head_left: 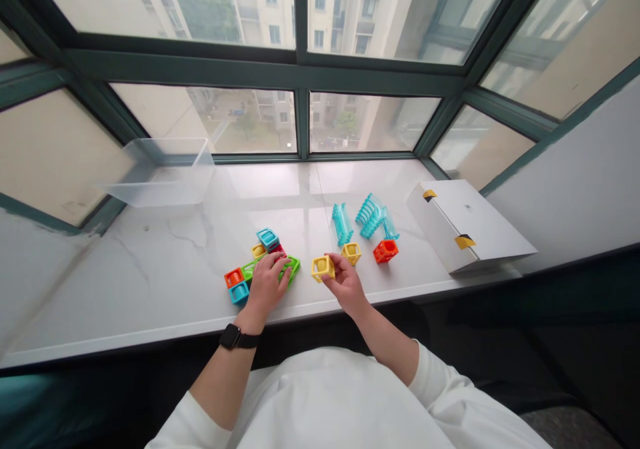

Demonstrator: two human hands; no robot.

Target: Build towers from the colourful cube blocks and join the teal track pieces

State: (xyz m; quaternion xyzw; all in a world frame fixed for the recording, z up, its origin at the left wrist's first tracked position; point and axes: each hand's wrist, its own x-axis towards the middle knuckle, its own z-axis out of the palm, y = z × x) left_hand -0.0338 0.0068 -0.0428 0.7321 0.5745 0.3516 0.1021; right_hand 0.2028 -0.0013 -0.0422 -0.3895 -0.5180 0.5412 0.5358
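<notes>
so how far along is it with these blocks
Done looks like a cluster of coloured cube frames, joined under the left hand. In hand: the right hand holds a yellow cube frame. Left: a second yellow frame, a red-orange frame and teal ribbed pieces lie apart.

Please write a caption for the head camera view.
Left hand on coloured toy blocks, right hand holding a yellow block, at a marble windowsill.

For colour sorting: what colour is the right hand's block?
The block is yellow, clearest in the head view.
</notes>
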